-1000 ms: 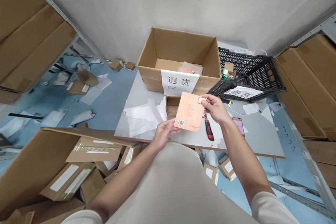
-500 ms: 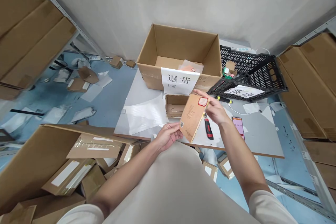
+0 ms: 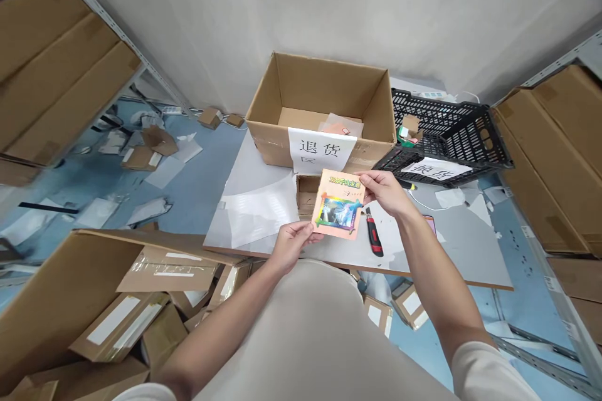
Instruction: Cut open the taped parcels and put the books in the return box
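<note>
Between my hands is a thin book (image 3: 339, 205) with a peach-coloured cover, a colourful picture and green-yellow title characters facing me. My left hand (image 3: 296, 243) pinches its lower left corner. The upper right edge is gripped by my right hand (image 3: 383, 192), thumb on the cover. Behind the book, a small open cardboard box (image 3: 305, 195) rests on the table, partly hidden. A red and black utility knife (image 3: 374, 235) lies just right of the book. Beneath my right forearm, a phone (image 3: 429, 223) is mostly covered.
A large open carton (image 3: 268, 149) with a paper sign stands at the table's back, plastic-wrapped items inside. Right of it is a black plastic crate (image 3: 470, 131) holding a small box. White wrapping (image 3: 263, 207) covers the table's left. A big carton of parcels (image 3: 113, 326) sits lower left.
The book has been turned over: its back with a barcode and red stamp showed before, its picture cover now. Both hands have kept hold, my right hand shifting slightly along the edge.
</note>
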{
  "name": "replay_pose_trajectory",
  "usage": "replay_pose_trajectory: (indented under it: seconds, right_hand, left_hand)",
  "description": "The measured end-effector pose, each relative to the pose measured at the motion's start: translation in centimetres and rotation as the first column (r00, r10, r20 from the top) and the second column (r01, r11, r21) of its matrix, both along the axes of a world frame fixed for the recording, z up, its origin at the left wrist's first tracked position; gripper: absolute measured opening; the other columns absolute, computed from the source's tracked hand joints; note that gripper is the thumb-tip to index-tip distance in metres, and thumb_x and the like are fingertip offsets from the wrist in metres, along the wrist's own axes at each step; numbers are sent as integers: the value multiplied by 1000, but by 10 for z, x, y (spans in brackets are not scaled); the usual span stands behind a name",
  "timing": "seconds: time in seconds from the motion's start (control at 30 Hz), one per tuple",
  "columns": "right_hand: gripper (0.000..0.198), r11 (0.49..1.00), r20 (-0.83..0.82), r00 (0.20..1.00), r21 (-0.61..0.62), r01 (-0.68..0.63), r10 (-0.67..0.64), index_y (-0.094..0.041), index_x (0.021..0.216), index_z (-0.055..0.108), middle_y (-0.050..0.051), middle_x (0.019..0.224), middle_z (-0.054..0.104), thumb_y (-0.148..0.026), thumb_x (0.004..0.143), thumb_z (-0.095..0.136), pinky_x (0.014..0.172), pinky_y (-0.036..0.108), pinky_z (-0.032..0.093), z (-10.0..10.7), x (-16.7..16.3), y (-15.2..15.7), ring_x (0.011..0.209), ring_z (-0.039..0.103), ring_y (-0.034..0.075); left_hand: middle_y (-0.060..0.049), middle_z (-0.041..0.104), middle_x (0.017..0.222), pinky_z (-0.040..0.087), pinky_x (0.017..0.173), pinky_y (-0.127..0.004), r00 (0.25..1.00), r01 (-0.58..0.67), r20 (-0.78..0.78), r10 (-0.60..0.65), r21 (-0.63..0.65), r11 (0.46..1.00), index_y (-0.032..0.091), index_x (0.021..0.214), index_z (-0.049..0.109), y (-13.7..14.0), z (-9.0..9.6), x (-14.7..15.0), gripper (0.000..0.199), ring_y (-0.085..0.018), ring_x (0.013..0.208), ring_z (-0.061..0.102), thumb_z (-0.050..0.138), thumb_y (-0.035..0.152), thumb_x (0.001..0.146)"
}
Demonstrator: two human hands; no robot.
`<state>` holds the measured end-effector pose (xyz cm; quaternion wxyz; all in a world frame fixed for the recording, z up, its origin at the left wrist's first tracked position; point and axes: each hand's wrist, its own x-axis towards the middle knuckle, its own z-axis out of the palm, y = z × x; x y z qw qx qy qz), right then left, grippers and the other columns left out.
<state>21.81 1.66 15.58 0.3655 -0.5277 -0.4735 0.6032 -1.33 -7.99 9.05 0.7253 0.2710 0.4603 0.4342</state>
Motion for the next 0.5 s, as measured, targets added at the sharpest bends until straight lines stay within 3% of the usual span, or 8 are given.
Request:
replay_pose_trajectory:
  seconds: [0.13, 0.3, 0.4, 0.5]
  right_hand:
    - [43, 1000, -18, 1000, -13, -2, 2, -18, 98, 71, 3, 70, 71, -50, 69, 70, 43, 21, 54, -4, 2, 5, 52, 64, 12]
    - [42, 1000, 22, 1000, -2, -22, 22, -17, 95, 71, 3, 69, 71, -49, 68, 71, 46, 25, 56, -5, 4, 15, 54, 65, 14]
    - [38, 979, 27, 986, 128, 157, -162, -18, 93, 70, 3, 73, 71, -47, 69, 70, 48, 26, 56, -5, 6, 44, 57, 65, 15]
    - [30, 862, -87, 900, 263, 434, -427, -17, 92, 67, 3, 77, 69, -42, 74, 65, 52, 26, 57, -10, 8, 102, 62, 65, 14]
  left_hand:
    - [-7, 71, 76, 53, 73, -30, 999, -26, -22, 26, 17, 1000, 13, 84, 68, 2, -4, 4, 37, -18, 71, 68, 71, 45, 68]
    - [-10, 72, 86, 52, 77, -32, 1000, -24, 0, 24, 23, 999, 13, 89, 68, 8, -6, 6, 38, -18, 75, 68, 68, 46, 71]
    - [-12, 71, 90, 51, 81, -35, 992, -102, -69, 104, 30, 994, 13, 93, 66, 13, -18, 1, 43, -20, 80, 68, 65, 51, 73]
    - [-14, 69, 98, 48, 88, -38, 908, -192, -351, 230, 139, 971, 13, 103, 63, 16, -47, -18, 46, -22, 91, 66, 57, 51, 78]
